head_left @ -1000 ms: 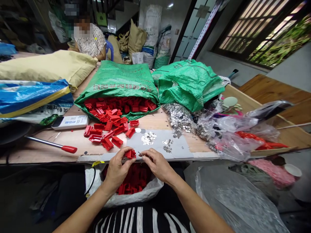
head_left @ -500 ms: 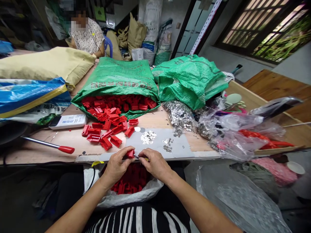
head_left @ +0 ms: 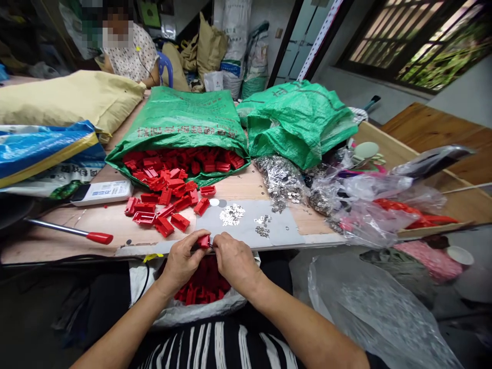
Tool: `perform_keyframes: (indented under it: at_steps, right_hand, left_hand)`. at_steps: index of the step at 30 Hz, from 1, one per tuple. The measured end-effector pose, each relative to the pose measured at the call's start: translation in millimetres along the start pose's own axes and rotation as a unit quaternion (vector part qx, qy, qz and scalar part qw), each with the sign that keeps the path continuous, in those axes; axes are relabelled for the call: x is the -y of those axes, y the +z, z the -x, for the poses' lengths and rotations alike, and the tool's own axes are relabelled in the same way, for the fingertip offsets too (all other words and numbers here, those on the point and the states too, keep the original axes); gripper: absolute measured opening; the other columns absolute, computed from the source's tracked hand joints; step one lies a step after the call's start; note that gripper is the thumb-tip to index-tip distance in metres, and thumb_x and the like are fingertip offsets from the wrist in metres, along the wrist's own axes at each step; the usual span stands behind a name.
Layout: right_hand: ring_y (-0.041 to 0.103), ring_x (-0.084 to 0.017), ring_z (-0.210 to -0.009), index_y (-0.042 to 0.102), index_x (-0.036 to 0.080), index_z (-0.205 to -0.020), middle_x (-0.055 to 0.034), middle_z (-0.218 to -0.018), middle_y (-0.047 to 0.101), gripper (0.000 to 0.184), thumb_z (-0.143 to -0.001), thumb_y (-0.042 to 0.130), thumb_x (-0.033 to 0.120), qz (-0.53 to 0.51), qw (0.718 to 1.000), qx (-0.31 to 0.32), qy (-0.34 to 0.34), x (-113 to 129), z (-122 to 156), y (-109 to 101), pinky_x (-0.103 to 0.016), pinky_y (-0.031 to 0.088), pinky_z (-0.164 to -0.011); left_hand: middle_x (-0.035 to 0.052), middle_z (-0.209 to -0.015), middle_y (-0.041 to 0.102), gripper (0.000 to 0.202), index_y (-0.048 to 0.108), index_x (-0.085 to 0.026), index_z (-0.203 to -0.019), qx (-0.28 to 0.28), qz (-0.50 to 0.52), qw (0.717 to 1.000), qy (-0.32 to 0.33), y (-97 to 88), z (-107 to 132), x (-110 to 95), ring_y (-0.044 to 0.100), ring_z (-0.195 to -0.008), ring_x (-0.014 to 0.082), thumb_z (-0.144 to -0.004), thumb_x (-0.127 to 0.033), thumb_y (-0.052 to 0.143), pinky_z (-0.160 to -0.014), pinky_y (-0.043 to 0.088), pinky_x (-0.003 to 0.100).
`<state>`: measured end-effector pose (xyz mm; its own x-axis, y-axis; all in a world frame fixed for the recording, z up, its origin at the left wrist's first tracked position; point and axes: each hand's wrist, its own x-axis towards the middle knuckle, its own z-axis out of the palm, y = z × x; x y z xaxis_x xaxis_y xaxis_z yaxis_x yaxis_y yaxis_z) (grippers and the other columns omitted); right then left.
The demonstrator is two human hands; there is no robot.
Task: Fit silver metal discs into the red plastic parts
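My left hand (head_left: 183, 261) pinches a small red plastic housing (head_left: 203, 242) between thumb and fingers, just over the table's front edge. My right hand (head_left: 236, 260) is closed on a thin metal tool (head_left: 211, 246). Most of the tool is hidden by the fingers; its tip end meets the right side of the red housing. Beneath both hands, an open white sack (head_left: 192, 313) on my lap holds many more red housings. Loose red housings (head_left: 180, 222) lie on the table, spilling from a green woven sack (head_left: 184, 115).
Small flat metal pieces (head_left: 232, 214) lie in piles on a grey sheet (head_left: 284, 231). Bags of metal parts (head_left: 282, 177) sit right of them. A red-handled lever (head_left: 99, 238) and a white box (head_left: 109, 191) stand left. Another person (head_left: 130, 54) sits across the table.
My right hand has moved slightly left, closer to the red housing, and more of the tool is now hidden. The whole view has shifted a little.
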<state>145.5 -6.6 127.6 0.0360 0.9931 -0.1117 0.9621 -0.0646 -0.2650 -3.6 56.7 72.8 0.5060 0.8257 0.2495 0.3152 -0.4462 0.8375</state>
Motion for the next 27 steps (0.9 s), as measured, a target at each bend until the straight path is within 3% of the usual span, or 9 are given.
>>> perform_keyframes:
  at_steps: [6,13,16,19,22,24,27]
  right_hand:
    - [0.060,-0.017,-0.088,0.060,0.024,-0.101,-0.0029,-0.095,0.062,0.015,-0.091,0.048,0.021,-0.107,0.992,-0.028,-0.054,-17.6,3.9,2.9,-0.026,0.042,-0.075]
    - [0.056,-0.016,-0.091,0.051,0.022,-0.106,-0.0036,-0.100,0.060,0.016,-0.093,0.042,0.018,-0.250,0.962,-0.075,-0.084,-31.8,22.0,4.7,-0.029,0.041,-0.081]
    - [0.057,-0.014,-0.077,0.048,0.024,-0.110,0.0013,-0.084,0.062,0.017,-0.095,0.038,0.022,-0.297,0.950,-0.041,-0.082,-31.0,28.8,0.4,-0.027,0.041,-0.074]
    - [0.057,-0.013,-0.071,0.043,0.026,-0.122,0.0044,-0.074,0.062,0.025,-0.098,0.035,0.024,-0.331,0.937,-0.026,-0.104,-26.4,34.2,-5.7,-0.026,0.041,-0.073]
    - [0.058,-0.012,-0.071,0.041,0.027,-0.126,0.0047,-0.074,0.063,0.029,-0.097,0.037,0.024,-0.327,0.938,-0.026,-0.113,-22.0,36.7,-9.2,-0.025,0.041,-0.074]
    - [0.058,-0.013,-0.070,0.044,0.025,-0.120,0.0039,-0.075,0.064,0.025,-0.096,0.039,0.022,-0.313,0.944,-0.026,-0.104,-21.1,35.7,-8.5,-0.025,0.041,-0.072]
    - [0.059,-0.014,-0.078,0.052,0.023,-0.107,0.0001,-0.085,0.064,0.017,-0.092,0.046,0.018,-0.275,0.955,-0.044,-0.102,-22.4,29.8,-3.0,-0.025,0.042,-0.073]
  left_hand:
    - [0.0032,-0.099,0.069,0.029,0.060,-0.021,-0.108,0.013,0.042,0.999,-0.018,0.7,4.8,-2.4,0.066,-0.089,0.0184,-0.079,-0.023,0.062,-0.084,0.050,0.032]
    - [0.0024,-0.098,0.067,0.028,0.060,-0.022,-0.101,-0.026,0.151,0.986,-0.059,-4.0,16.5,-19.9,0.063,-0.091,0.0178,-0.075,-0.025,0.069,-0.083,0.048,0.029]
    - [0.0006,-0.100,0.065,0.036,0.058,-0.024,-0.106,-0.036,0.279,0.955,-0.098,-7.3,18.3,-31.1,0.062,-0.090,0.0154,-0.073,-0.024,0.072,-0.082,0.048,0.027]
    - [-0.0004,-0.101,0.064,0.036,0.056,-0.024,-0.108,-0.039,0.418,0.893,-0.162,-9.3,19.7,-43.5,0.062,-0.087,0.0112,-0.074,-0.025,0.071,-0.080,0.048,0.023]
    - [0.0003,-0.101,0.064,0.033,0.057,-0.022,-0.103,-0.040,0.473,0.860,-0.189,-9.6,20.7,-49.1,0.062,-0.086,0.0104,-0.073,-0.023,0.072,-0.081,0.048,0.022]
    - [0.0006,-0.102,0.064,0.039,0.055,-0.023,-0.106,-0.035,0.452,0.875,-0.171,-9.1,20.3,-45.6,0.063,-0.087,0.0122,-0.072,-0.021,0.073,-0.081,0.049,0.024]
    - [0.0013,-0.102,0.064,0.039,0.055,-0.024,-0.107,-0.034,0.332,0.936,-0.113,-8.2,17.2,-31.3,0.063,-0.090,0.0156,-0.072,-0.022,0.072,-0.084,0.049,0.029]
